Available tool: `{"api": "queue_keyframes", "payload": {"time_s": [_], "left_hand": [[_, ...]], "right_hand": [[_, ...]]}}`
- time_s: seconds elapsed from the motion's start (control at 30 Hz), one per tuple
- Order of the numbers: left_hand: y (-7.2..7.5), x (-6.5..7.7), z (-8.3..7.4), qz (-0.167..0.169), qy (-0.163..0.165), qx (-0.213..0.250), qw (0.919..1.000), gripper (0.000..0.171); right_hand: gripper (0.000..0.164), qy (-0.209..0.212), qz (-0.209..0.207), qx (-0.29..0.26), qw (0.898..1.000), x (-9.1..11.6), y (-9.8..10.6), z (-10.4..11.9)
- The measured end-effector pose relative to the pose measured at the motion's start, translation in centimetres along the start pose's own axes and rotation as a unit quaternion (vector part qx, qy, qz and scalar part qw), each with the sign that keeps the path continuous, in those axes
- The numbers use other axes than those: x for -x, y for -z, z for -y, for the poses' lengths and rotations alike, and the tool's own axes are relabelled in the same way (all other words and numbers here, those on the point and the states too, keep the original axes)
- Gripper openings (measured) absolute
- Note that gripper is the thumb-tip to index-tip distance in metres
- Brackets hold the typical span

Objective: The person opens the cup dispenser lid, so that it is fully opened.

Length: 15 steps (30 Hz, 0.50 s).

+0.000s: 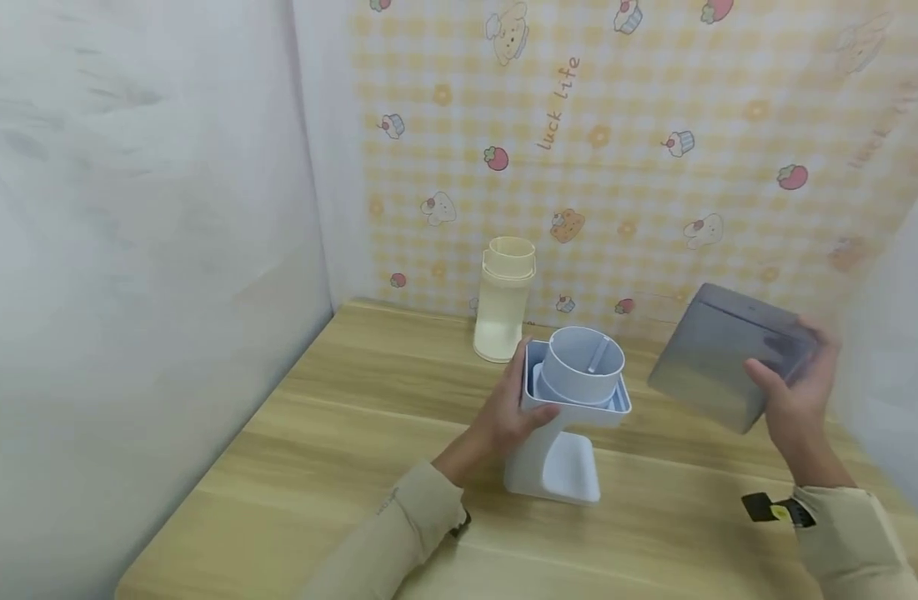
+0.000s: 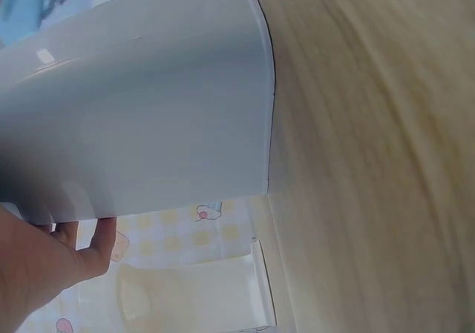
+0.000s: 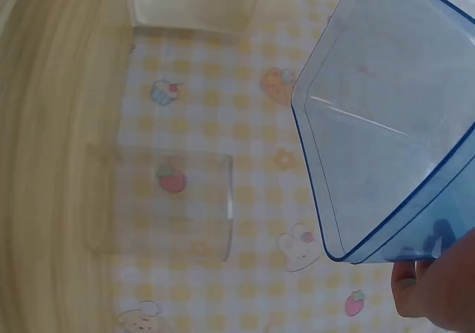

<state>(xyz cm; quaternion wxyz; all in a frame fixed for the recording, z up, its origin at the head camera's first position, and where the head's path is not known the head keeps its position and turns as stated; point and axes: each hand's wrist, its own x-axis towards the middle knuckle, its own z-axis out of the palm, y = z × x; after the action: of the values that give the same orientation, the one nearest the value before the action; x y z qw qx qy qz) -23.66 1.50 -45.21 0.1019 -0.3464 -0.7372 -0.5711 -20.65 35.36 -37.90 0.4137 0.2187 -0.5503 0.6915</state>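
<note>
My left hand (image 1: 509, 421) grips the square top of a white stand (image 1: 529, 458), its thumb along the near rim. A round collar (image 1: 584, 371) sits inside that square top, and a flat foot lies below on the table. In the left wrist view, the fingers (image 2: 96, 255) press against the stand's smooth side (image 2: 148, 125). Off to the right, my right hand (image 1: 800, 408) holds up a see-through bluish square container (image 1: 729, 354), tilted and apart from the stand. The right wrist view shows the container's blue-edged wall (image 3: 386, 125); part of the hand is out of frame.
A cream cylindrical stand (image 1: 501, 308) with a ring top stands behind the white one, near the patterned backdrop (image 1: 616, 167). A clear, colourless cup-like vessel (image 3: 223, 222) stands by the backdrop. The wooden table (image 1: 316, 467) meets a white side wall (image 1: 166, 208) on the left.
</note>
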Motion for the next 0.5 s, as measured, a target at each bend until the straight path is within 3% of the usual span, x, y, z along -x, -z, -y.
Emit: {"api": "queue_keyframes", "payload": {"time_s": [0.13, 0.2, 0.23, 0.37, 0.5], "left_hand": [[-0.8, -0.9, -0.1, 0.004, 0.004, -0.001, 1.0000, 0.117], [-0.7, -0.7, -0.1, -0.002, 0.003, -0.002, 1.0000, 0.117], [-0.6, -0.5, -0.1, -0.006, 0.005, -0.004, 1.0000, 0.117], [-0.4, 0.5, 0.1, -0.009, 0.003, -0.003, 1.0000, 0.116], [-0.2, 0.4, -0.1, -0.005, 0.002, 0.005, 1.0000, 0.112]], "right_hand": [[0.064, -0.085, 0.051, 0.107, 0.989, -0.4, 2.2, -0.9], [0.065, -0.127, 0.088, 0.175, 0.972, 0.0, 2.9, -1.9], [0.065, -0.149, 0.109, 0.216, 0.959, 0.3, 3.1, -2.5], [0.069, -0.171, 0.172, 0.329, 0.913, 1.7, 3.8, -4.5], [0.072, -0.187, 0.211, 0.358, 0.890, 1.2, 4.2, -5.3]]}}
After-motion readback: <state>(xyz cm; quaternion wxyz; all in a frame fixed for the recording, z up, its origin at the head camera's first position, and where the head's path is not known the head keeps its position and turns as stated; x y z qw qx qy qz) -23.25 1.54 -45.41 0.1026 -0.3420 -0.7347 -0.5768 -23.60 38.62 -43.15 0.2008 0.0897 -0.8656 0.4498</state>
